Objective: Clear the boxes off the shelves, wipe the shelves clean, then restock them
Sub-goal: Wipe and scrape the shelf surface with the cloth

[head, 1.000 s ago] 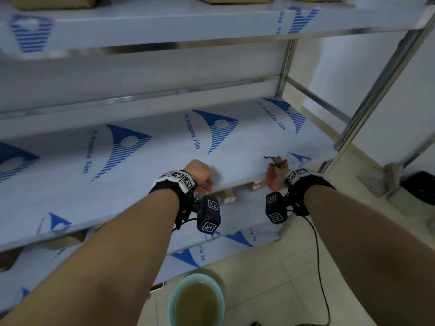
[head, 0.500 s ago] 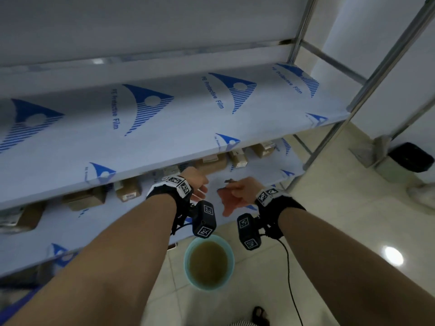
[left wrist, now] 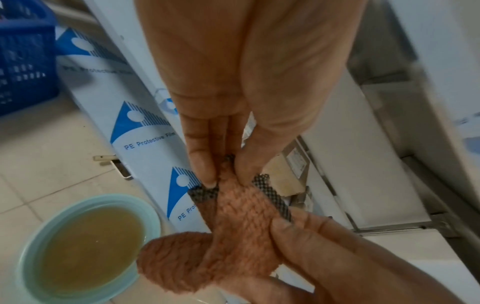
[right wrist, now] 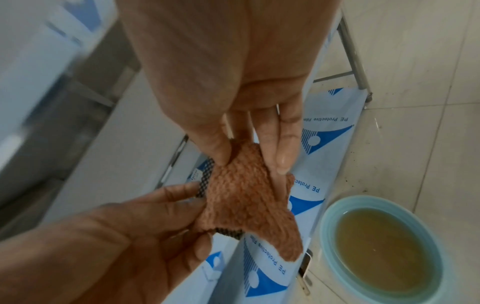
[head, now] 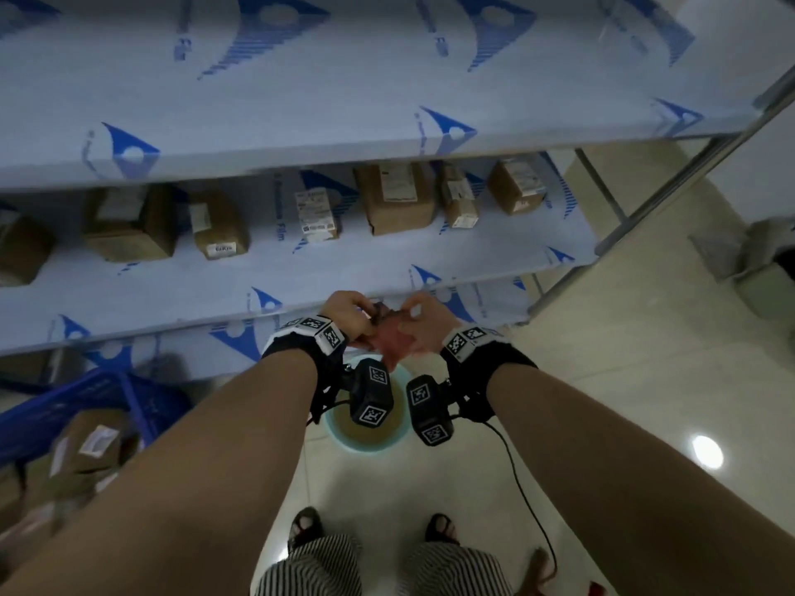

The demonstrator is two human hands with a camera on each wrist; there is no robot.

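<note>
You've got both hands on the cloth (left wrist: 241,230) right now, held out in front of the shelves (head: 387,101) and above the basin (right wrist: 384,246). Your left hand (left wrist: 233,86) pinches one corner between thumb and fingers, right at the dark checkered trim. Your right hand (right wrist: 228,82) pinches another edge the same way, thumb on one side and fingers on the other, so the pinkish-orange cloth hangs between them with a loose end drooping toward the basin. The basin sits on the floor (head: 645,380) just beside the bottom shelf and holds murky yellow-brown water. Boxes (head: 393,195) stand in a row on the middle shelf, and more sit in a blue crate (head: 86,402) down to your left.
</note>
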